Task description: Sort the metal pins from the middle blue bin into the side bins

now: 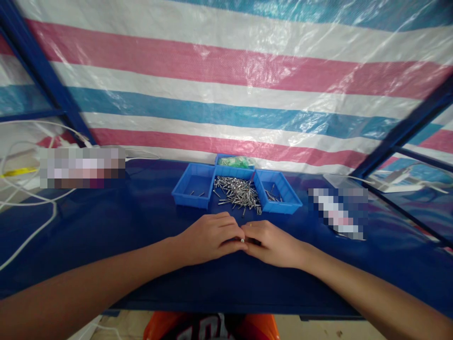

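Observation:
My left hand (214,237) and my right hand (274,243) meet fingertip to fingertip above the front of the blue table. Pinched in the left thumb and index finger is a small metal pin (242,240), of which only a shiny end shows. The right fingers are also closed and touch the left fingertips; what they grip is hidden. Just beyond the hands lies a loose pile of silvery metal pins (238,192). A blue bin (194,200) to its left holds a few pins, and another blue bin (283,206) to its right holds several.
Behind the pile stands a third blue bin (235,174) with green-tinted plastic bags (238,162). White cables (53,212) run along the left side. Blurred-out items lie at left and right. Blue frame posts (392,141) and a striped plastic sheet (226,71) bound the table (141,293).

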`<action>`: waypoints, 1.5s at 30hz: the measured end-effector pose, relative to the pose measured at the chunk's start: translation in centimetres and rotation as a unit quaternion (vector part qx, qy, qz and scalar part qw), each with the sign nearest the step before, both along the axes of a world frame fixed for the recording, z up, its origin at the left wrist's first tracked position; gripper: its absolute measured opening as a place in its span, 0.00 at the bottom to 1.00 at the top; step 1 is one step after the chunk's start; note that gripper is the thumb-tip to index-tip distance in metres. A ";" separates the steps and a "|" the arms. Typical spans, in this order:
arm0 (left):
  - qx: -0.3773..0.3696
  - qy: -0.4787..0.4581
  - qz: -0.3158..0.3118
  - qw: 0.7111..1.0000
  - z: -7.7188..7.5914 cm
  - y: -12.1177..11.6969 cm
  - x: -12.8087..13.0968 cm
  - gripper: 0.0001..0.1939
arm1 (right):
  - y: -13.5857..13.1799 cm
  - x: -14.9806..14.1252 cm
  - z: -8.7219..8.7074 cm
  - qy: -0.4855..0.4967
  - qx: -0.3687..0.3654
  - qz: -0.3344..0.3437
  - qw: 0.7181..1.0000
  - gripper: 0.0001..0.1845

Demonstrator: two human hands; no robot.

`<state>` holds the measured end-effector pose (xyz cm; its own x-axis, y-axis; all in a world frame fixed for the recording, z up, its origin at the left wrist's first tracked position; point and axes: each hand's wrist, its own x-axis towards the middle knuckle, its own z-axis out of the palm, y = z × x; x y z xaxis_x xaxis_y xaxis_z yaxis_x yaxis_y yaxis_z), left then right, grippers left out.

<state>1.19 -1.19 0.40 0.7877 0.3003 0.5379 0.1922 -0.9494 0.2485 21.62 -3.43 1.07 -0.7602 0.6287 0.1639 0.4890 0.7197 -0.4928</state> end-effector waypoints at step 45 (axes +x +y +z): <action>-0.095 0.127 0.032 0.987 0.8 -0.2 -0.7 0.03 | -0.7 1.0 1.5 -0.028 0.165 0.001 0.986 0.09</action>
